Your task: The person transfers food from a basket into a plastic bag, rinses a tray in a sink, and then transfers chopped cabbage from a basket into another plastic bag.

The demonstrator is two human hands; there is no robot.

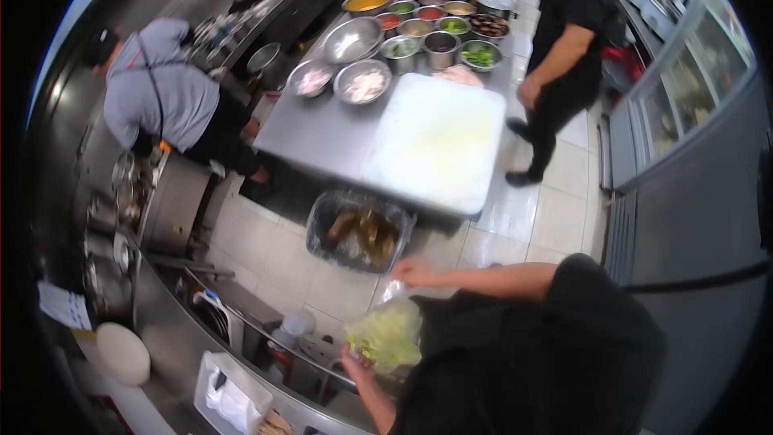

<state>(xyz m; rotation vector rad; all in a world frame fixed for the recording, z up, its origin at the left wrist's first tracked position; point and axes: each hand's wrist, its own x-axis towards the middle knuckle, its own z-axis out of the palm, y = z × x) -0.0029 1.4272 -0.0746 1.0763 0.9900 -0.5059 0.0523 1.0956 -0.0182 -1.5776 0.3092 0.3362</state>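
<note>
A clear plastic bag of pale green chopped leaves (pixel 388 334), perhaps lettuce or cabbage, hangs in front of my body. My right hand (pixel 414 272) is closed on the gathered top of the bag. At the bag's lower left side, my left hand (pixel 359 366) is curled against it, supporting it from below. Just beyond my right hand, a bin with a dark liner (pixel 316 251) stands on the floor with brown scraps inside. Past the bin is a large white cutting board (pixel 435 145) on a steel table, wet or stained yellowish.
The steel table (pixel 310 133) bears several bowls and pots of ingredients. A person in grey (pixel 165 84) bends at the left counter; another in black (pixel 564 56) stands right of the table. A refrigerator (pixel 692 169) lines the right. A white bin (pixel 233 399) sits lower left.
</note>
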